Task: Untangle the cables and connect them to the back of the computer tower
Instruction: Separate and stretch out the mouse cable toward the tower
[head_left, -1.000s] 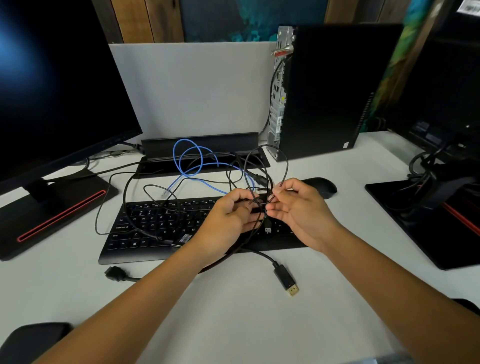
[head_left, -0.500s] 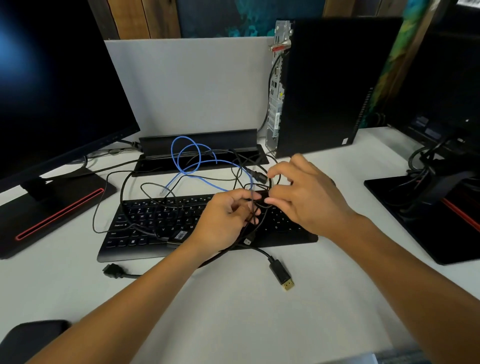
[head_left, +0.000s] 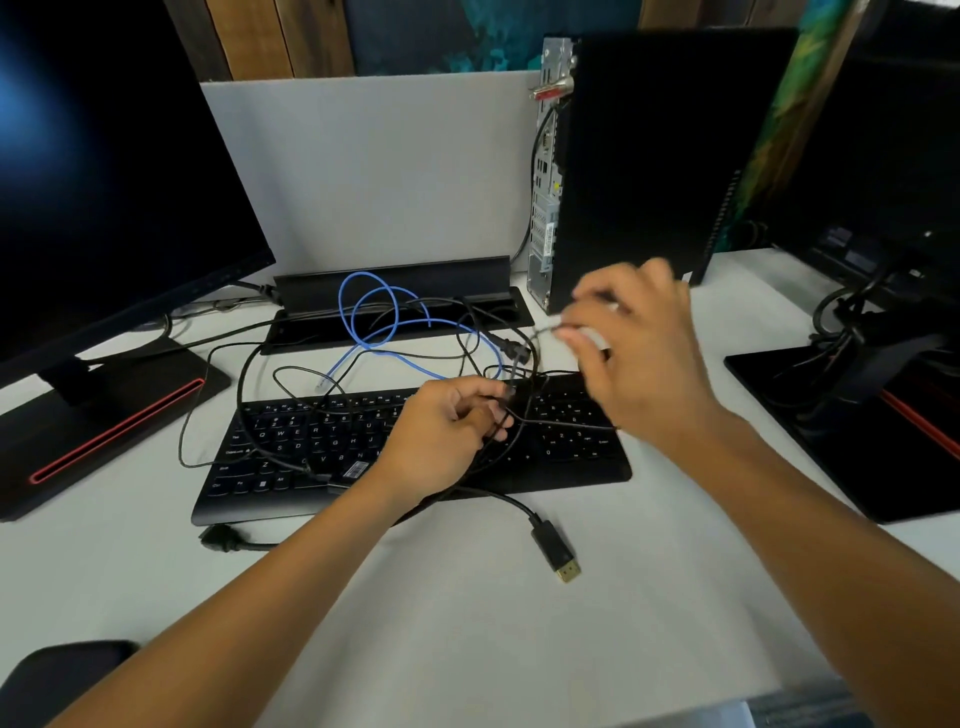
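Left hand (head_left: 441, 436) grips tangled black cables (head_left: 519, 395); blurred right hand (head_left: 634, 353) pinches one strand.

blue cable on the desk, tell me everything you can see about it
The thin blue network-style cable looks like glossy plastic. It rises in two or three loose overlapping loops in front of the black cable tray, then trails toward the black keyboard. One end carries a small clear plug lying on the white desk just behind the keyboard. Thin black cables cross it. Neither hand holds it; its other end is hidden in the tangle.
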